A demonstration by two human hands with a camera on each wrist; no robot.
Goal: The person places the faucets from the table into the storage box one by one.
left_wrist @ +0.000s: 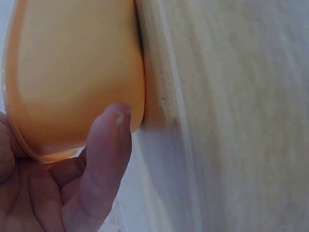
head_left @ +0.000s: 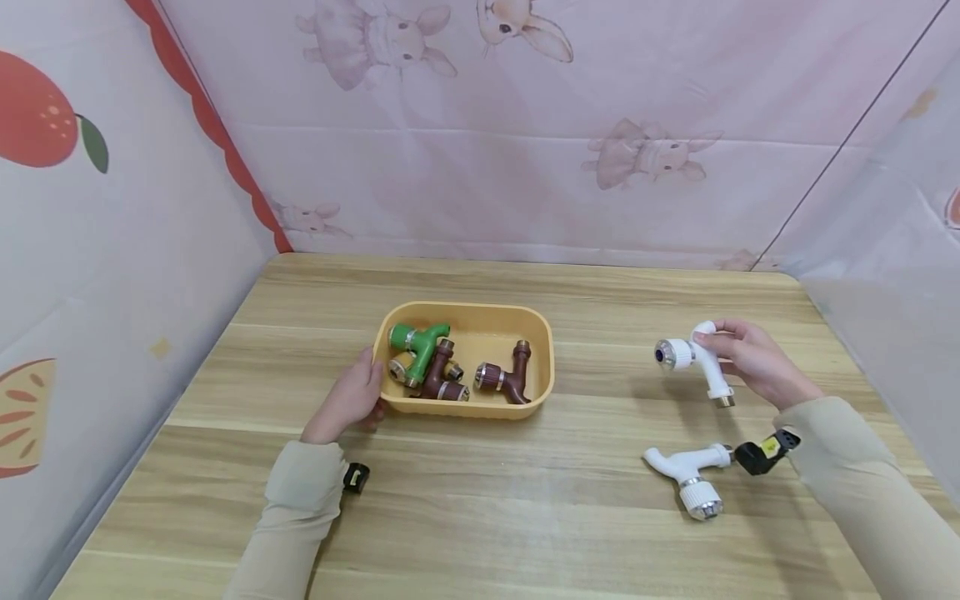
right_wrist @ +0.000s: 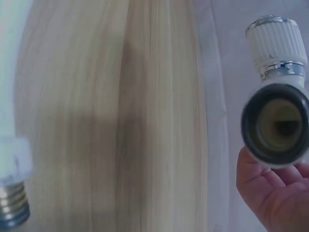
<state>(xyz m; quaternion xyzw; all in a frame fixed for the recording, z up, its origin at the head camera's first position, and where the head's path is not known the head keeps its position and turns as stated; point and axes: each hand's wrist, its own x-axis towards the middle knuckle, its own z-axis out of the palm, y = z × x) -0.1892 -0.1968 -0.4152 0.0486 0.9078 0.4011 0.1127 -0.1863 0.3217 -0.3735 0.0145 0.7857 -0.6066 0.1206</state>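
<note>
left hand (head_left: 351, 402) grips left rim of yellow oval plastic tray (head_left: 542, 350) at frame centre | tray holds green plastic tap (head_left: 417, 343) and two brown plastic taps (head_left: 507, 377) | right hand (head_left: 756, 358) pinches white plastic tap (head_left: 696, 355) above wooden table (head_left: 525, 517), right of centre | second white tap (head_left: 688, 477) lies lower right

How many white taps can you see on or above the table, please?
2. One white tap is held up off the wooden table by the right hand. The other white tap lies on the table nearer the person. None shows in the yellow tray.
</note>
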